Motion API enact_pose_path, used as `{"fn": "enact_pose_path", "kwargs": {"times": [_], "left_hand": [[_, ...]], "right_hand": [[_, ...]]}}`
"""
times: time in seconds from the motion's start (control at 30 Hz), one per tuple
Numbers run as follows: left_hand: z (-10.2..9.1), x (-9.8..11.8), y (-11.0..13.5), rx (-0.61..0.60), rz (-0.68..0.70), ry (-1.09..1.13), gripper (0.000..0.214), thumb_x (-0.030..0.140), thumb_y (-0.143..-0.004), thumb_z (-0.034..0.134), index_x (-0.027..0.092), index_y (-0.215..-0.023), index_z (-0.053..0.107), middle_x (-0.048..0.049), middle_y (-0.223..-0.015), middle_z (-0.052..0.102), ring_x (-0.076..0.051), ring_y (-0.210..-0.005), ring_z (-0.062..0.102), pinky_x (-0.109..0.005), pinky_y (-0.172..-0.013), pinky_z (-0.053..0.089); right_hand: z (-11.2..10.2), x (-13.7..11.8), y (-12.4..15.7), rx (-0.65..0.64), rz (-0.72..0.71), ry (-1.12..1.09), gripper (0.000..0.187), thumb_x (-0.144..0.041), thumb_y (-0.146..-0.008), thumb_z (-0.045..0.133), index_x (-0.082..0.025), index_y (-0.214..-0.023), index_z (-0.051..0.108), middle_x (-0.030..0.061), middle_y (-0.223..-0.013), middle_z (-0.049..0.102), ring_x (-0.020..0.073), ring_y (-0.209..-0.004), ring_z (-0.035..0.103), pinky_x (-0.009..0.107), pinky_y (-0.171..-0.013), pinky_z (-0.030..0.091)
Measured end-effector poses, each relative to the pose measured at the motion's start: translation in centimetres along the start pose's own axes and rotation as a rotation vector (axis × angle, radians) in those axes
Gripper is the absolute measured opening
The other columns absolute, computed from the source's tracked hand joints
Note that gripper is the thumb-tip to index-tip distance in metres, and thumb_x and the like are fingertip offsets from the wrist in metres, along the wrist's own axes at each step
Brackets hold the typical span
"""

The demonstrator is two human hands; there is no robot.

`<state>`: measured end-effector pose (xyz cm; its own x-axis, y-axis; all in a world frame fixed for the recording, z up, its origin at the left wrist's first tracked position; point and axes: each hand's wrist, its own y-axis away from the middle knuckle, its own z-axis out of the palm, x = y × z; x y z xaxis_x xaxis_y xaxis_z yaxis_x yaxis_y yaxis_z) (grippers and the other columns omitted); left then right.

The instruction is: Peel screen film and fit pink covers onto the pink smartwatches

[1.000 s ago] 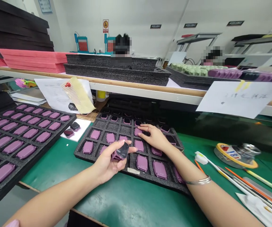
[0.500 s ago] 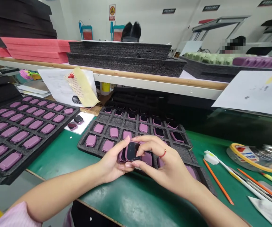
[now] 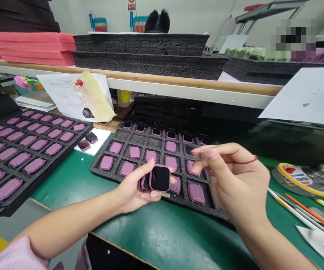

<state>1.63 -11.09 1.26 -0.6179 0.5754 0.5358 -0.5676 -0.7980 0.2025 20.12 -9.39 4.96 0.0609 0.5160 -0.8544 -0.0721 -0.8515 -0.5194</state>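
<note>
My left hand [image 3: 135, 187] is closed around a purple smartwatch case [image 3: 160, 178] with its black screen facing up. A second dark-screened case [image 3: 145, 183] is partly visible behind it in the same grip. My right hand [image 3: 232, 176] is raised to the right of the watch, apart from it, with thumb and fingertips pinched together. What the pinch holds, if anything, is too small to make out. Beneath both hands lies a black foam tray [image 3: 128, 140] with purple watch cases in its compartments, some screen up, others back up. My right hand hides part of it.
A second foam tray [image 3: 20, 197] full of purple cases is on the left. Two watches [image 3: 88, 140] rest on white paper. Tape [image 3: 302, 180], pens and a tissue [image 3: 319, 240] lie at right. A shelf edge [image 3: 179, 84] with foam stacks runs across behind.
My right hand has left the watch and moved right, its fingers now pinched. The left hand still holds the watch cases. The view has tilted slightly downward.
</note>
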Motion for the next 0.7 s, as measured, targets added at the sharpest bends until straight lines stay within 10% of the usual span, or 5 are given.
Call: {"fn": "enact_pose_path", "kwargs": {"times": [0.17,0.47,0.7], "left_hand": [[0.0,0.1,0.0,-0.041,0.016,-0.029,0.047,0.053,-0.076,0.081,0.011,-0.097,0.076,-0.0100,-0.083,0.074,-0.004,-0.042,0.049,-0.016,-0.039,0.029],[0.3,0.2,0.3,-0.070,0.016,-0.099,0.052,0.057,-0.079,0.076,0.008,-0.098,0.074,-0.0046,-0.068,0.065,-0.004,-0.042,0.043,-0.017,-0.039,0.021],[0.1,0.2,0.3,-0.007,0.002,-0.096,0.060,0.062,-0.069,0.082,0.009,-0.097,0.075,-0.0034,-0.070,0.063,-0.003,-0.040,0.043,-0.016,-0.035,0.016]], "right_hand": [[-0.1,-0.1,0.0,0.005,-0.030,-0.088,0.014,-0.027,-0.089,0.076,-0.027,-0.102,0.070,0.0033,-0.109,0.077,0.0220,-0.104,0.075,0.040,-0.098,0.062],[-1.6,-0.6,0.6,-0.365,-0.733,0.425,0.040,-0.003,-0.082,0.075,-0.027,-0.114,0.074,0.0028,-0.102,0.080,0.0210,-0.090,0.078,0.031,-0.080,0.067],[-1.9,-0.6,2.7,-0.566,-0.632,0.456,0.036,-0.018,-0.104,0.045,-0.032,-0.128,0.068,0.0013,-0.109,0.079,0.0215,-0.106,0.074,0.036,-0.094,0.063]]}}
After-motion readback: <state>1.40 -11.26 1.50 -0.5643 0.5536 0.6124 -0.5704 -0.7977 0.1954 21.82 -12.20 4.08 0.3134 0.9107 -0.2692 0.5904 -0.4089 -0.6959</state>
